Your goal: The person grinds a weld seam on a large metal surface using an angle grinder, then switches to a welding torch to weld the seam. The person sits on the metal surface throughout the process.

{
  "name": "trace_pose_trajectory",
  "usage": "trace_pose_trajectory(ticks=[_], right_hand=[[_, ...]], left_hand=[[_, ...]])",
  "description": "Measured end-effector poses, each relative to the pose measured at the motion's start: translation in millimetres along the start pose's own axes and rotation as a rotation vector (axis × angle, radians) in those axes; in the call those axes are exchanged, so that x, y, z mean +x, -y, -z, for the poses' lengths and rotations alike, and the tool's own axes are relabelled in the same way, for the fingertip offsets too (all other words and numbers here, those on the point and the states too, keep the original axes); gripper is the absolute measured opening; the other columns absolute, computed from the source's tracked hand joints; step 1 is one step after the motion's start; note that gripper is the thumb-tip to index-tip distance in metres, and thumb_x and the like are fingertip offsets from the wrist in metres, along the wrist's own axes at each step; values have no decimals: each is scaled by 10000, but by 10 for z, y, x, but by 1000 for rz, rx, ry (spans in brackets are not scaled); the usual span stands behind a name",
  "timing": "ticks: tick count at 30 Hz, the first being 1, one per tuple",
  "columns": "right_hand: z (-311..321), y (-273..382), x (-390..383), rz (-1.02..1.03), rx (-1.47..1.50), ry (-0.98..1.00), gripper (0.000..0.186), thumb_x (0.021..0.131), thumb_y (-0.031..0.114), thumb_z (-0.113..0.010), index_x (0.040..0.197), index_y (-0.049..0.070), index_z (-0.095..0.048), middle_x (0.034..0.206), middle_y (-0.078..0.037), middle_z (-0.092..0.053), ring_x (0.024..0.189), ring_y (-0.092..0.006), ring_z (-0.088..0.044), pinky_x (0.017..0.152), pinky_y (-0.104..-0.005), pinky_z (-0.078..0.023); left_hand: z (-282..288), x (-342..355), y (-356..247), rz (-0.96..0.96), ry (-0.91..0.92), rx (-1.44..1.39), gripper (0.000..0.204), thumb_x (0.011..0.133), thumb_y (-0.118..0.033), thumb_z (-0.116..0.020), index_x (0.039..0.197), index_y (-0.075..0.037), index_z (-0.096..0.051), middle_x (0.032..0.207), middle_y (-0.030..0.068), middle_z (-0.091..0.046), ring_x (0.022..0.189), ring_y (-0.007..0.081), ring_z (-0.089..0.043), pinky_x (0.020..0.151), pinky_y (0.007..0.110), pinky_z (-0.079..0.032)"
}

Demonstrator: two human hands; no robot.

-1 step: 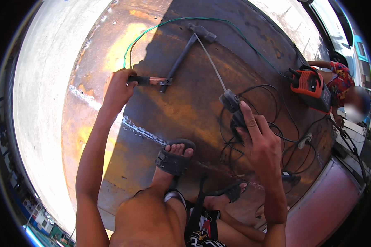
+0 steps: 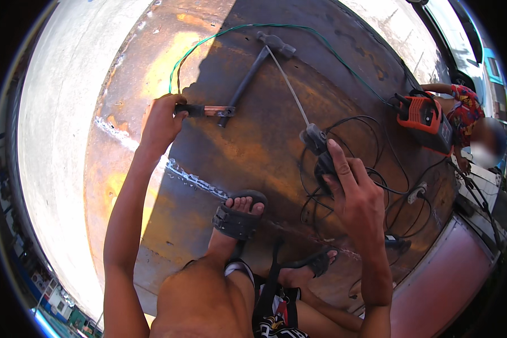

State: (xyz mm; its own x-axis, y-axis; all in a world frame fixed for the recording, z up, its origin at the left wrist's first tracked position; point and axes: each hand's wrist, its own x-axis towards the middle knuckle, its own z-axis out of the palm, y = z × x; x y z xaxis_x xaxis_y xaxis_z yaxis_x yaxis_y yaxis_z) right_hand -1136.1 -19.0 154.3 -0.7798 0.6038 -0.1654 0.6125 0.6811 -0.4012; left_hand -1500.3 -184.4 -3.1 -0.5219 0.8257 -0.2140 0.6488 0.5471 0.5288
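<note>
My left hand is closed round the black handle of a ground clamp with copper-coloured jaws, above the rusty steel plate. A green cable runs beside that hand and arcs to the right. In my right hand is a black electrode holder, the index finger lying along its top. A thin grey welding rod sticks out of the holder, pointing up and to the left. The rod's tip overlaps a hammer in the view; whether they touch I cannot tell.
A bumpy weld seam crosses the rusty steel plate near my sandalled foot. Black cables lie coiled at right, beside an orange and black welding machine. Another person is behind the machine.
</note>
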Motion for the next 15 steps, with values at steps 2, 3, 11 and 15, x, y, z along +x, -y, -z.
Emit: trace_pose_trajectory(ticks=[2,3,11,15], right_hand=[[4,-3,4,3,2,-15,732,884,42,-772,1562,165,-525,1001,-114,-662,772,-305,-693,673,-461,-548],[9,4,-4,7,14,-30,729,885,40,-770,1561,160,-524,1005,-115,-663,775,-306,-694,674,-462,-548],[24,9,13,-25,41,-16,696,904,21,-749,1555,140,-532,1019,-138,-670,790,-304,-702,687,-466,-549],[16,17,11,-5,83,-54,706,903,0,-744,1560,137,-527,1012,-140,-665,798,-295,-699,695,-468,-547]], left_hand=[[32,38,-47,-4,-9,2,267,853,-49,-764,1119,-26,-755,1063,174,-757,1000,374,-728,901,451,-550],[36,37,-69,-5,-10,11,265,853,-46,-764,1117,-23,-755,1064,176,-757,1000,374,-727,902,449,-550],[68,21,-183,8,-10,105,252,851,-63,-776,1100,-30,-761,1055,160,-761,989,368,-725,911,457,-546],[78,19,-131,11,-12,107,249,850,-62,-776,1097,-31,-761,1054,159,-762,987,366,-726,910,457,-545]])
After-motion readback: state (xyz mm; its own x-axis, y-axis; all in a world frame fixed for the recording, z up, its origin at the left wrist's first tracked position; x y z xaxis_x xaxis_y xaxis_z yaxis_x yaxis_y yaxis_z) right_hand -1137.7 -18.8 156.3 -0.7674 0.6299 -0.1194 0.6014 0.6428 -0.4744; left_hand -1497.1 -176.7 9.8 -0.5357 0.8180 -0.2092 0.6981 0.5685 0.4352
